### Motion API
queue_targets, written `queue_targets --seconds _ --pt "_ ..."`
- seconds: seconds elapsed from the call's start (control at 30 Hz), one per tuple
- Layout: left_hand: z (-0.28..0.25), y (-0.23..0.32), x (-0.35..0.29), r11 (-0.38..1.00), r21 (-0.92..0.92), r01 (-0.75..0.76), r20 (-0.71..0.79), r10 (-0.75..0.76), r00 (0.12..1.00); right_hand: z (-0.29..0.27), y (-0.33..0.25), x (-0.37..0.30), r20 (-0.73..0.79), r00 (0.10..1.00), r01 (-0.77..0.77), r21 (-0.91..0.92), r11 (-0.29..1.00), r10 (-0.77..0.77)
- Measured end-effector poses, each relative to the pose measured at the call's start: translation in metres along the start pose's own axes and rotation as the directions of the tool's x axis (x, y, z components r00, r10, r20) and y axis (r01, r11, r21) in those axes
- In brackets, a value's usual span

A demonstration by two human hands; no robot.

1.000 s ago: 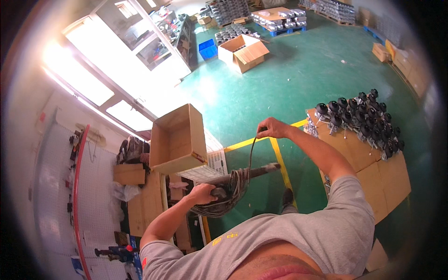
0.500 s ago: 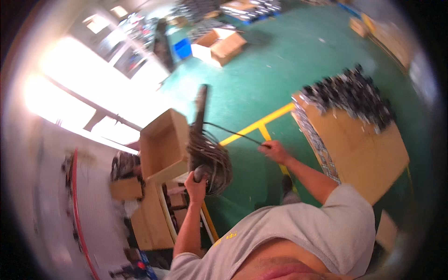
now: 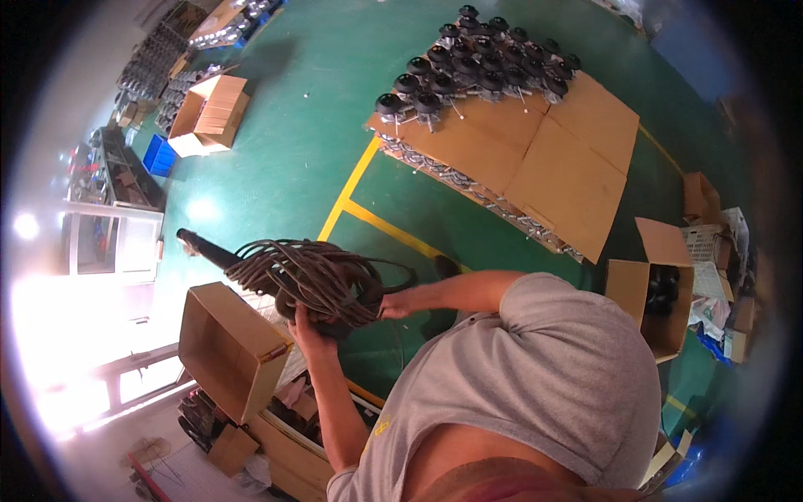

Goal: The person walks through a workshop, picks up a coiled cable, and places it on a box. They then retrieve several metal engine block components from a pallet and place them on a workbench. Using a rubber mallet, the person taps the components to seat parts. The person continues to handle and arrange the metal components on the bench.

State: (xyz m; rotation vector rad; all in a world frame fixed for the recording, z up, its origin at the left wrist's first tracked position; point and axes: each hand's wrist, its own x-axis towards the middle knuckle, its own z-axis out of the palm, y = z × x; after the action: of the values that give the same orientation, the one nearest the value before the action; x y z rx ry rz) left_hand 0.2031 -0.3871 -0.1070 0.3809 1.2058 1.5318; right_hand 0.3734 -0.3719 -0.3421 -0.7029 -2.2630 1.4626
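Note:
A dark cable (image 3: 318, 280) is wound in many loose turns around a black tool with a long dark tube (image 3: 209, 249). The tube points up and to the left, and the coil hides most of the tool's body, so its exact kind does not show. From below, my left hand (image 3: 311, 336) is closed on the tool's underside. My right hand (image 3: 395, 304) is closed on the cable at the right edge of the coil. A loop of it bulges out just above that hand.
An open cardboard box (image 3: 230, 351) stands just left of my left hand. Ahead, a cardboard-topped stack (image 3: 535, 167) carries many black round-topped parts (image 3: 489, 79). Another open carton (image 3: 627, 293) sits at the right. Yellow lines (image 3: 360, 180) cross the green floor.
My right hand, earlier holding a stretched strand out to the right, has come in against the coil. The tool's tube has tipped left. My view has turned right.

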Motion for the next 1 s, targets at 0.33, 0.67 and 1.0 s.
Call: queue_targets --seconds 0.33,0.67,1.0 --pt "0.070 0.029 0.062 0.833 0.554 0.011 0.124 -0.095 0.988 -0.276 0.095 0.011 -0.105 0.990 -0.018 -0.750 0.661 -0.092" --pt "0.089 0.005 0.151 0.307 0.942 -0.134 0.216 -0.253 0.943 -0.276 0.019 0.056 -0.070 0.900 -0.403 0.239 0.884 0.430" --pt "0.089 -0.070 0.220 0.202 0.855 -0.478 0.519 -0.362 0.774 -0.223 -0.024 0.089 0.066 0.497 -0.334 0.935 0.121 0.865"
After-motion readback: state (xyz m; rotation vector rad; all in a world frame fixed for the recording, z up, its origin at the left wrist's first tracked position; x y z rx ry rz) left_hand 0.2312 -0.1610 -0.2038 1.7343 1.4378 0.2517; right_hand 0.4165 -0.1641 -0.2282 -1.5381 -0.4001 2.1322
